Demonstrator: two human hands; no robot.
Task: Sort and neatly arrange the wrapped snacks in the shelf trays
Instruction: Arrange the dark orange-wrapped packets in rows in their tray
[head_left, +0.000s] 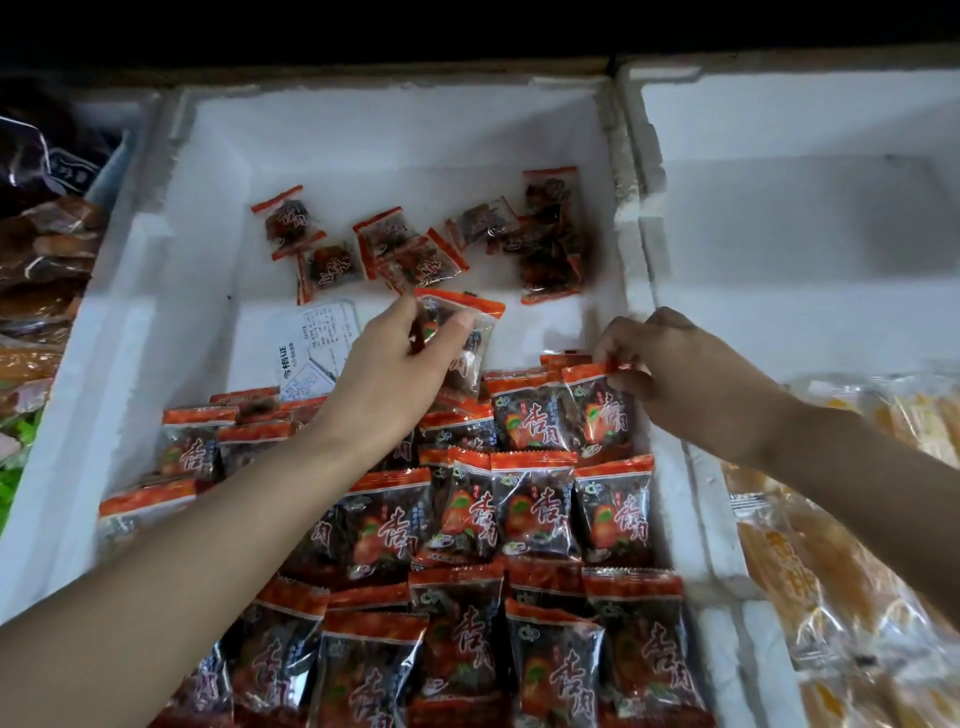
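Observation:
A white foam tray (156, 291) holds red-and-black wrapped snacks. Several lie in neat overlapping rows (519, 519) across its near half. A loose scatter of packets (415, 249) lies at the back. My left hand (395, 374) holds one snack packet (467, 338) upright above the middle of the tray, thumb on its front. My right hand (675, 364) pinches the top edge of the packet (597, 410) at the right end of the back row, against the tray's right wall.
A white printed label card (317, 343) lies on the tray floor. A second foam tray (779, 218) stands to the right. Yellow wrapped snacks (831, 571) fill the bin at the right front. Dark and brown packets (47, 234) sit to the left.

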